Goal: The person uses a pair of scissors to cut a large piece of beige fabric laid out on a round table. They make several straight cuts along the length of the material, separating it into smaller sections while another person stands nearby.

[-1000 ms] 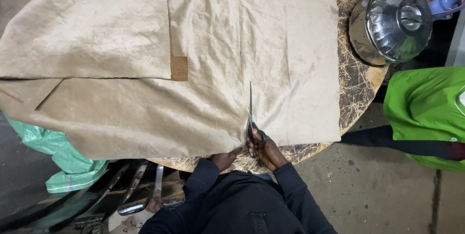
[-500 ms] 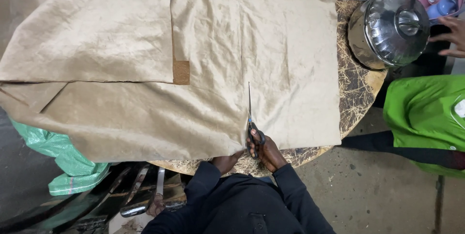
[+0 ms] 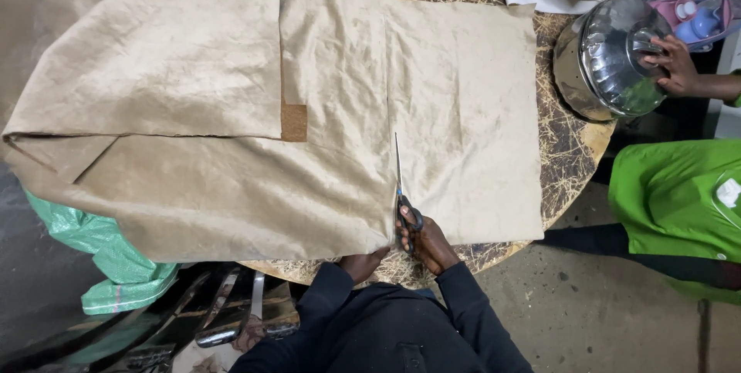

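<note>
round table (image 3: 575, 149) with a straw-patterned top, seen from above, nearly covered by a large sheet of tan fabric (image 3: 463, 110) spread flat; a second, folded tan piece (image 3: 170, 56) lies over the sheet toward the table's left edge, with a small brown patch (image 3: 293, 122) at its lower corner. right hand (image 3: 424, 242), at the near edge of the table, is clenched through the handles of the scissors (image 3: 401, 195); the blades point away from the person and lie in a straight cut running up from the fabric's near hem. left hand (image 3: 369, 261) pinches the hem just left of the cut. compared with the earlier frames, the scissors and both hands keep the same place at the near edge, while another person's hand (image 3: 670, 64) has come to rest on the shiny metal pot (image 3: 610, 56) at the table's right edge. a green garment (image 3: 679, 195) shows beyond the right edge, and a green bag (image 3: 108, 253) below the left.
</note>
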